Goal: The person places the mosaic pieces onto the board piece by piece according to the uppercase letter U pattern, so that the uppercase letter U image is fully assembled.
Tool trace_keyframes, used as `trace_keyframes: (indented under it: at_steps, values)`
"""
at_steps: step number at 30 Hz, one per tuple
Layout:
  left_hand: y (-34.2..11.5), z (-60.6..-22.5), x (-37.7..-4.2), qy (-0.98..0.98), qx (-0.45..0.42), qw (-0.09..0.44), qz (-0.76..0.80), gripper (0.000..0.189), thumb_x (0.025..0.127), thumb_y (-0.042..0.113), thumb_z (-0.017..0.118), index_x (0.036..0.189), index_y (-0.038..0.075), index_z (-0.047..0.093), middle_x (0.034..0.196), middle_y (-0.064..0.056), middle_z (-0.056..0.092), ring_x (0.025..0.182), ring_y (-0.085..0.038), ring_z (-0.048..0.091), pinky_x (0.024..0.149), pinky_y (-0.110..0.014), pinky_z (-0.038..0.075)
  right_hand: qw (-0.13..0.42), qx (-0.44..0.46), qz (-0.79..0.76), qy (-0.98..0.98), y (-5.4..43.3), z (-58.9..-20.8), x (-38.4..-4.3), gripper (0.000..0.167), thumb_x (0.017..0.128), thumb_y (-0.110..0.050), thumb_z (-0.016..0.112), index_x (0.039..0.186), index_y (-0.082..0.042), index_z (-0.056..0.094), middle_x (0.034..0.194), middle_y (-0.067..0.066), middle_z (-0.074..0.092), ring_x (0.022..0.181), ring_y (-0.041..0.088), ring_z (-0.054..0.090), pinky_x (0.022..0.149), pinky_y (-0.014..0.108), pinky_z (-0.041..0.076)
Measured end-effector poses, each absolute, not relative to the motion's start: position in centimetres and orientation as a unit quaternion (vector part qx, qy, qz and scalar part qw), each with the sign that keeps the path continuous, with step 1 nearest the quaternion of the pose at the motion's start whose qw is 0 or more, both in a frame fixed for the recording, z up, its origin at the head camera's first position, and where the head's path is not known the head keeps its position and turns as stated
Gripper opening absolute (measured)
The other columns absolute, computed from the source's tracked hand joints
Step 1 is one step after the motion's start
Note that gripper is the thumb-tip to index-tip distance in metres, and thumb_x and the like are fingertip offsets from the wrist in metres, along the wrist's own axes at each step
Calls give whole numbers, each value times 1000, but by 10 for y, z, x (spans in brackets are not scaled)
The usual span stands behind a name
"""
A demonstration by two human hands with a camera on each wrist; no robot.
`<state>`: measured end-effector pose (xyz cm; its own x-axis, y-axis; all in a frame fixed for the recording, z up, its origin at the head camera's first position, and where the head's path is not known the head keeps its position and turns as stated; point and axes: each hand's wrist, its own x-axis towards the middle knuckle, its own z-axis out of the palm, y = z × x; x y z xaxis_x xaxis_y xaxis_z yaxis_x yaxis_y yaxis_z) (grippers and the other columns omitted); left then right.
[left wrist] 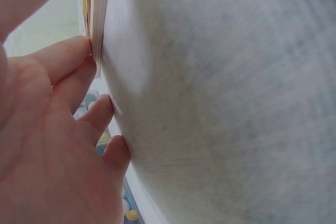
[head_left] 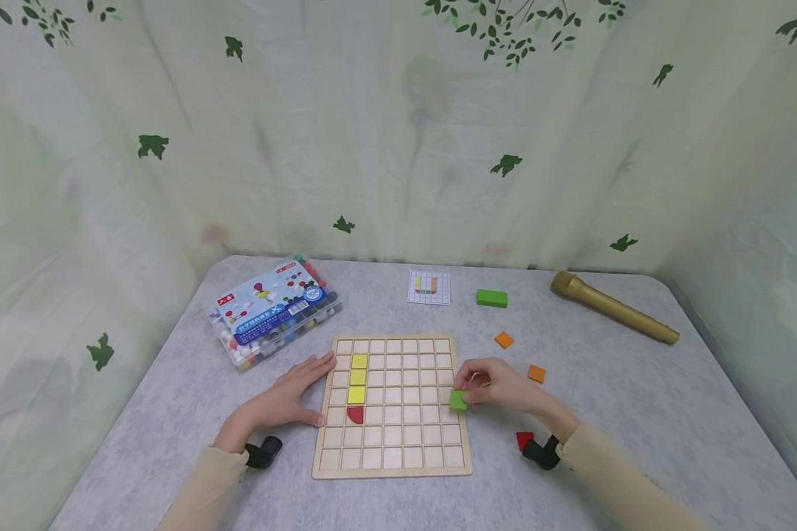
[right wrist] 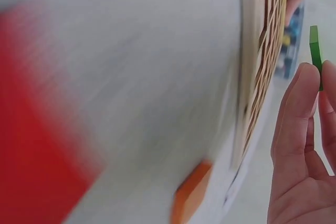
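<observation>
A wooden grid board (head_left: 395, 473) lies on the table. Down its second column run yellow square tiles (head_left: 357, 377), with a red quarter-round tile (head_left: 355, 414) below them. My left hand (head_left: 285, 397) touches the board's left edge, fingertips and thumb against the frame; in the left wrist view the fingers (left wrist: 73, 85) are nearly straight. Between thumb and fingertips, my right hand (head_left: 498, 385) pinches a green square tile (head_left: 457, 400) over the board's right edge. The right wrist view shows this green tile (right wrist: 315, 48) held above the board's surface.
Right of the board lie two orange tiles (head_left: 536, 374) and a red tile (head_left: 525, 440). Behind it are a pattern card (head_left: 429, 287) and a green block (head_left: 491, 298). A plastic box of parts (head_left: 275, 310) sits back left, a gold microphone-shaped stick (head_left: 614, 307) back right.
</observation>
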<state>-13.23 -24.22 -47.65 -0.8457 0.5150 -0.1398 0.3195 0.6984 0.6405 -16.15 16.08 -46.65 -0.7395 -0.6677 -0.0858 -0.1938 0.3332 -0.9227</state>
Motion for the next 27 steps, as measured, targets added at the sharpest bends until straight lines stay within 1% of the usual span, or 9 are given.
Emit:
trace_keyframes:
  at_steps: [6, 13, 22, 27]
  values:
    - [-242, -477, -133, 907, 230, 156, 317, 98, 79, 40, 76, 152, 4, 22, 157, -17, 15, 142, -43, 4, 110, -61, 6, 247, -286, -505, 776, 122, -467, -167, 7, 87, -3, 66, 93, -6, 65, 86, 5, 61, 68, 17, 58, 62, 28, 50]
    - [-243, -478, -133, 907, 227, 157, 317, 99, 78, 40, 77, 152, 4, 22, 158, -16, 15, 142, -42, 4, 110, -61, 6, 251, -304, -504, 769, 81, -468, -167, 9, 86, 3, 65, 91, -4, 66, 84, 3, 62, 67, 19, 61, 61, 30, 53]
    - [-242, -480, -134, 906, 227, 159, 321, 98, 78, 41, 77, 152, 4, 22, 158, -16, 15, 142, -43, 5, 109, -62, 7, 263, -293, -479, 785, 41, -472, -161, 13, 83, 7, 64, 86, -6, 66, 74, 1, 61, 60, 14, 58, 57, 26, 52]
    - [-243, -481, -135, 906, 225, 160, 321, 99, 78, 42, 76, 152, 5, 22, 158, -15, 14, 142, -43, 4, 109, -62, 6, 237, -309, -425, 817, 29, -470, -159, 14, 83, 5, 65, 83, -10, 67, 69, -3, 60, 60, 8, 52, 57, 21, 45]
